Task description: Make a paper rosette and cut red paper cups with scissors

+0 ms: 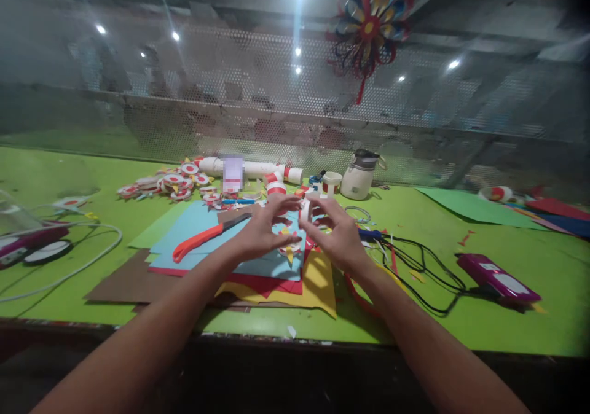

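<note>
Both hands are hovering over the paper stack (276, 273) mid-counter (69, 279). Left hand (263, 233): fingers spread and curled, thumb and index reaching toward a small white roll (305, 210); can't tell if they're touching it. Right hand (335, 233): fingers part-curled, tips pinching the roll from its right side. Roll is sitting between the two hands, just above a red-white-yellow paper piece (289, 246) on the blue sheet (193, 236). Orange knife (207, 237) is lying left of the left hand. Black cable (428, 273) is running right toward a purple device (498, 277).
</note>
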The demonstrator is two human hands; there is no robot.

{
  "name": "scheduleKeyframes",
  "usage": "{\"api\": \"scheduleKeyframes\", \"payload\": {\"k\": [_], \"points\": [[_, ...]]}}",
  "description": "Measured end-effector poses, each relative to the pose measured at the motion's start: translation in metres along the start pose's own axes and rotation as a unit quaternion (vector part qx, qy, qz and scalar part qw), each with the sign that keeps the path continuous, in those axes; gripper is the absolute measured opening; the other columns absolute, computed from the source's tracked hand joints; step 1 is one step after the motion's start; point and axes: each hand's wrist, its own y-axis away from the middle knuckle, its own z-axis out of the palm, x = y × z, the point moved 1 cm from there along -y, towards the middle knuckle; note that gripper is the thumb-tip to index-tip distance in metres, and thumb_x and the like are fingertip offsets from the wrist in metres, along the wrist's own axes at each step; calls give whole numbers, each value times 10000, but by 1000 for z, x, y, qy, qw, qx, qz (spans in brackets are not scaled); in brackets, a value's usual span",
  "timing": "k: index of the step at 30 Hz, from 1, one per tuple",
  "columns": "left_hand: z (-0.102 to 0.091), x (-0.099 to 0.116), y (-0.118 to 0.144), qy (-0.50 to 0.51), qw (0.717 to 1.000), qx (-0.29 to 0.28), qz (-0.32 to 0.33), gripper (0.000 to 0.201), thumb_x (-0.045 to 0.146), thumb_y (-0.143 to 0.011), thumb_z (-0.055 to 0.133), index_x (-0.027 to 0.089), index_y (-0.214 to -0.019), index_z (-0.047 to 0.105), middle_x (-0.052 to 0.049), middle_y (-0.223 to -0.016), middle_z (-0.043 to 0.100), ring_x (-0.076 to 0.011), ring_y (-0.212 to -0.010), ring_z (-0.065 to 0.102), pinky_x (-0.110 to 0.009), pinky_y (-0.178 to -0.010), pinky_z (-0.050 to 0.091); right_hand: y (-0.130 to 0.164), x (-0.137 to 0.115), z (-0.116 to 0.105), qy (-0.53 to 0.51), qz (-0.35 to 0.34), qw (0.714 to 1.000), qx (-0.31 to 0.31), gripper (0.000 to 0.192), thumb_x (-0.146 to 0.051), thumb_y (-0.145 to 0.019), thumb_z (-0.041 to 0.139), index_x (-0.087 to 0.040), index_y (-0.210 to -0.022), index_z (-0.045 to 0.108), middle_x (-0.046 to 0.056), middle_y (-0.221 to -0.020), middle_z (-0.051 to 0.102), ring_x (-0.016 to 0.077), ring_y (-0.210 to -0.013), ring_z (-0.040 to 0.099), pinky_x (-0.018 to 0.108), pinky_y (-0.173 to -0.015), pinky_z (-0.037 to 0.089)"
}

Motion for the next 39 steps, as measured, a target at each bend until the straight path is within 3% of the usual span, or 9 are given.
{"api": "scheduleKeyframes", "payload": {"k": [2, 4, 7, 10, 17, 24, 32, 39], "points": [[-15, -3, -2, -87, 991, 81, -60, 484, 292, -681, 692, 189, -1139, 574, -109, -1159, 603, -209, -1001, 581, -313, -796, 469, -5, 13, -3, -35, 71, 996, 28, 382, -285, -779, 631, -204, -1147, 571, 72, -1030, 612, 174, -838, 599, 325, -698, 536], [-32, -11, 1, -219, 943, 160, -191, 342, 391, -742, 577, 148, -969, 654, -70, -884, 683, -185, -804, 613, -282, -668, 459, -9, 28, -5, -98, 168, 980, 31, 433, -334, -757, 641, -183, -1156, 568, 63, -958, 629, 163, -796, 595, 281, -621, 537], [-42, -22, 11, -271, 916, 134, -264, 286, 383, -701, 567, 122, -646, 669, -44, -571, 624, -182, -600, 574, -273, -548, 390, -14, 46, -9, -156, 261, 952, 20, 406, -371, -739, 631, -156, -1083, 607, 43, -858, 618, 126, -676, 565, 211, -483, 495], [-36, -28, 23, -285, 908, 66, -301, 266, 370, -669, 577, 150, -533, 639, -25, -470, 580, -165, -499, 535, -267, -504, 351, -15, 50, -12, -169, 283, 944, -5, 315, -358, -732, 634, -137, -955, 655, 30, -785, 612, 95, -579, 535, 181, -424, 451], [-12, -23, 18, -311, 891, -13, -331, 265, 357, -681, 540, 172, -508, 618, -37, -483, 588, -162, -468, 489, -279, -502, 315, -7, 35, -3, -167, 329, 922, -114, 201, -340, -727, 678, -143, -768, 682, -6, -558, 576, 96, -451, 510, 190, -354, 435], [-3, -21, 9, -333, 880, -38, -337, 339, 342, -695, 528, 187, -394, 518, -35, -411, 522, -165, -441, 463, -289, -507, 310, 0, 41, 15, -173, 375, 900, -138, 166, -302, -762, 665, -141, -799, 649, 8, -568, 603, 115, -469, 581, 219, -394, 515], [7, -17, 1, -311, 876, -24, -369, 277, 232, -682, 522, 160, -422, 588, -57, -420, 575, -177, -468, 542, -267, -519, 369, 5, 45, 23, -194, 379, 895, -136, 222, -324, -743, 696, -130, -839, 645, 2, -588, 592, 132, -501, 617, 289, -514, 586], [7, -18, 3, -243, 891, 39, -381, 214, 152, -638, 557, 145, -428, 591, -66, -454, 607, -182, -505, 572, -254, -513, 395, 6, 48, 26, -209, 376, 896, -110, 185, -296, -721, 708, -128, -781, 662, 19, -643, 614, 135, -561, 610, 291, -575, 579]]}}
